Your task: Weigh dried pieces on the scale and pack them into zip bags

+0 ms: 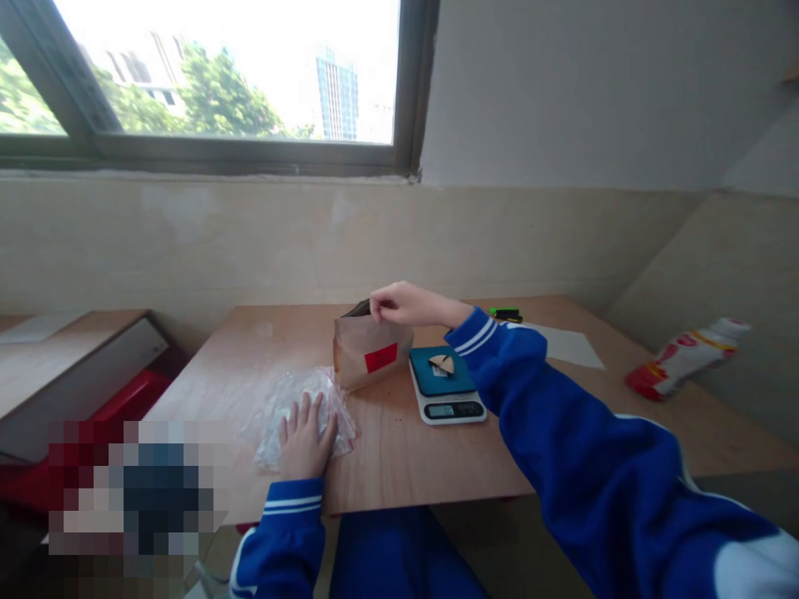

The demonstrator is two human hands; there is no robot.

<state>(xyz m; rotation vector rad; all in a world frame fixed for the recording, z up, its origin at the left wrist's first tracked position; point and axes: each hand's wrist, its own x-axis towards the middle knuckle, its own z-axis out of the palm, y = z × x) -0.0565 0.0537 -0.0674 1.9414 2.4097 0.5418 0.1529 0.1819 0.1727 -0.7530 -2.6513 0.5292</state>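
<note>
My left hand [307, 434] lies flat, fingers spread, on a pile of clear zip-lock plastic bags [275, 433]. A brown paper bag [355, 353] with a red label stands upright with its mouth open. Over that mouth is my right hand [403, 304], its fingers curled together; what they hold, if anything, is hidden. Just right of the paper bag is a kitchen scale [459, 411] with a blue-green top and a small display I cannot read. On its platform rests a small tan and dark piece [443, 363], of a kind I cannot make out.
A white sheet of paper [571, 347] lies behind my right forearm, near green and black markers [505, 314]. A red and white bottle [683, 358] leans at the right. Another desk [75, 358] and a red stool [125, 412] stand at the left. A wall with a window [250, 83] rises behind.
</note>
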